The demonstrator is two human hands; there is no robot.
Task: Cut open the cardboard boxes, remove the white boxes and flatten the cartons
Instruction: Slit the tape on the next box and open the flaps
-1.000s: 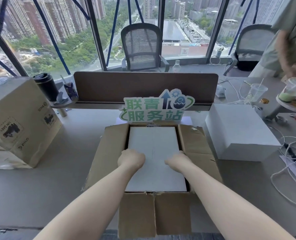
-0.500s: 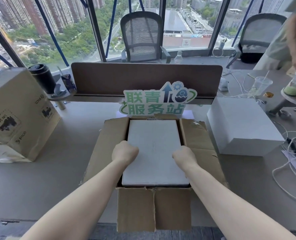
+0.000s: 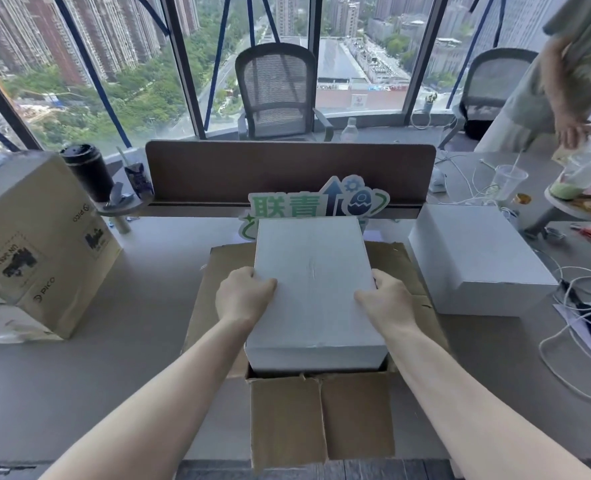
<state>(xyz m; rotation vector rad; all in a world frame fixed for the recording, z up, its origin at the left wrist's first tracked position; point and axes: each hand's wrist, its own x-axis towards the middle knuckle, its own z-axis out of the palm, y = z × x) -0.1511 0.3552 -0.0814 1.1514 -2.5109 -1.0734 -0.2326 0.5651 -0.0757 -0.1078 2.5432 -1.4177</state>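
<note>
Both hands are on a white box (image 3: 313, 289) that stands partway out of the opened carton (image 3: 321, 417) in the middle of the tabletop (image 3: 141, 341). The left hand (image 3: 243, 294) grips its left edge with the thumb laid over the top face and the fingers curled down the side; the right hand (image 3: 384, 299) mirrors it on the right edge. The box's lower part sits inside the carton mouth, and its near face shows above the front flaps, which hang over the tabletop's near edge. The side flaps lie spread flat to 9 and 3 o'clock.

At 3 o'clock from the carton, well apart, rests a second white box (image 3: 477, 258). At 9 o'clock stands a closed cardboard box (image 3: 34, 244) with printed labels on its side. At 12 o'clock, just behind the lifted box, a green-and-white sign (image 3: 321, 202) leans before a brown divider panel (image 3: 287, 171). Another person (image 3: 571, 74) stands at about 2 o'clock, reaching toward a cup.
</note>
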